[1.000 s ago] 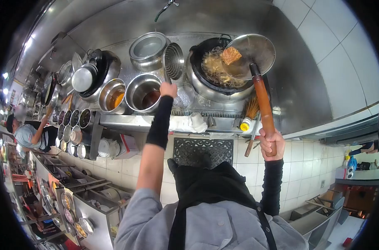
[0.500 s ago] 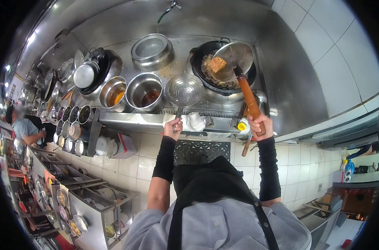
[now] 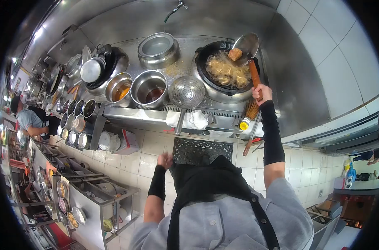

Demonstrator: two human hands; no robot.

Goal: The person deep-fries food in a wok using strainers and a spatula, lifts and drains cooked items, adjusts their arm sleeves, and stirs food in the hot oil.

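Note:
My right hand (image 3: pixel 262 94) grips the wooden handle of a wok ladle (image 3: pixel 246 43), whose round metal head is tilted over the far right rim of the wok (image 3: pixel 202 66). A browned chunk of food (image 3: pixel 235 54) sits at the left edge of that head. Pale pieces (image 3: pixel 229 73) bubble in oil inside the wok. My left hand (image 3: pixel 165 159), blurred by motion, is low near the floor mat, apart from the tools; its fingers are unclear. The perforated strainer (image 3: pixel 187 92) rests beside the wok, its handle (image 3: pixel 180 123) pointing toward me over the counter edge.
Left of the strainer stand two steel pots (image 3: pixel 149 88) (image 3: pixel 119 89) with liquid, and a lidded pot (image 3: pixel 159 52) behind. White cloths (image 3: pixel 195 119), a yellow-capped bottle (image 3: pixel 244 123) and a bamboo brush (image 3: pixel 251 110) line the front edge. A co-worker (image 3: pixel 31 121) stands far left.
My left hand has let go of the strainer's handle and dropped back toward me. The wok ladle has moved up and right with the browned chunk, uncovering more of the bubbling pieces.

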